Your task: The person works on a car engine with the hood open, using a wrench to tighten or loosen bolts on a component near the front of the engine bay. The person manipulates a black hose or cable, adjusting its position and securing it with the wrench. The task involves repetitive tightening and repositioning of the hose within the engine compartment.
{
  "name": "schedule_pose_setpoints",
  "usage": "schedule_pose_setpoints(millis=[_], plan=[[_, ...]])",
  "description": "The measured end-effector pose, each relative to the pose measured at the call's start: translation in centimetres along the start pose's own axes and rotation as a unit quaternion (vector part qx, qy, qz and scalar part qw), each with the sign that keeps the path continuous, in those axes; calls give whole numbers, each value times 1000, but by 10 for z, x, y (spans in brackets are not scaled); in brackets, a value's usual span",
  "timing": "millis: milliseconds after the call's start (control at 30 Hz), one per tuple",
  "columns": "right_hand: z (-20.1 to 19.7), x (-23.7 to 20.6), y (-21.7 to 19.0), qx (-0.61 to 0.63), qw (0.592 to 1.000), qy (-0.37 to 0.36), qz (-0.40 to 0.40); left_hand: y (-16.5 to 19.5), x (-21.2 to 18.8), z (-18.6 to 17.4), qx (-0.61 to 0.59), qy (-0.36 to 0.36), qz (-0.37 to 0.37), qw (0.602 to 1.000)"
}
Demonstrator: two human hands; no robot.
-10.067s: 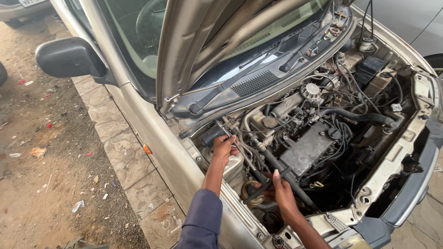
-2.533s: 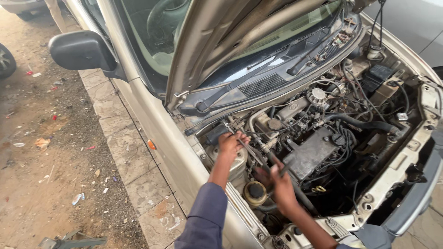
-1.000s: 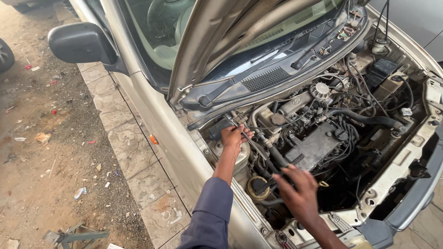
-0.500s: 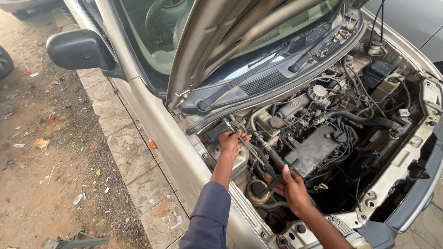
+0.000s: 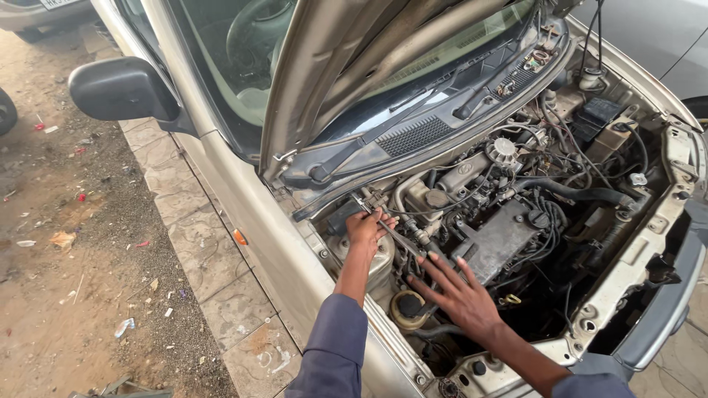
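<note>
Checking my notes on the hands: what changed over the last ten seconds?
The right hand lifted from deep among the black hoses and now hovers above them, fingers spread. The left hand kept its grip on the thin metal tool near the strut tower. The raised beige hood stayed up.

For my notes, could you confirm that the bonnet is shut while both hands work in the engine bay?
Not quite: the head view shows the bonnet raised, not shut. Both the left hand and right hand are indeed in the engine bay.
</note>
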State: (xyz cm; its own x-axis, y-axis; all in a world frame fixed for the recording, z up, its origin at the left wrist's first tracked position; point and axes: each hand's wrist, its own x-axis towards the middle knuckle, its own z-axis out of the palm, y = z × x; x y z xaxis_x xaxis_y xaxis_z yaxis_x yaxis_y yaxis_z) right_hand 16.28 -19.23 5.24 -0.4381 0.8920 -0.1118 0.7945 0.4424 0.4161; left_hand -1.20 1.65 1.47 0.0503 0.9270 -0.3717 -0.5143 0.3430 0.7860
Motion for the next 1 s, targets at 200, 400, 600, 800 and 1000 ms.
schedule_pose_setpoints(millis=[200, 400, 600, 800, 1000], plan=[[32, 9, 7, 140, 963, 229, 18, 1, -1, 5, 7, 5, -2, 1000], [45, 27, -25, 741, 574, 187, 295, 1, 2, -1, 23, -14, 2, 1000], [24, 19, -32, 911, 243, 55, 329, 4, 5, -5, 17, -8, -23, 1000], [18, -38, -55, 362, 797, 388, 288, 7, -2, -3, 32, 16, -14, 999], [14, -25, -44, 236, 919, 300, 96, 8, 1, 1, 16, -1, -9, 1000]])
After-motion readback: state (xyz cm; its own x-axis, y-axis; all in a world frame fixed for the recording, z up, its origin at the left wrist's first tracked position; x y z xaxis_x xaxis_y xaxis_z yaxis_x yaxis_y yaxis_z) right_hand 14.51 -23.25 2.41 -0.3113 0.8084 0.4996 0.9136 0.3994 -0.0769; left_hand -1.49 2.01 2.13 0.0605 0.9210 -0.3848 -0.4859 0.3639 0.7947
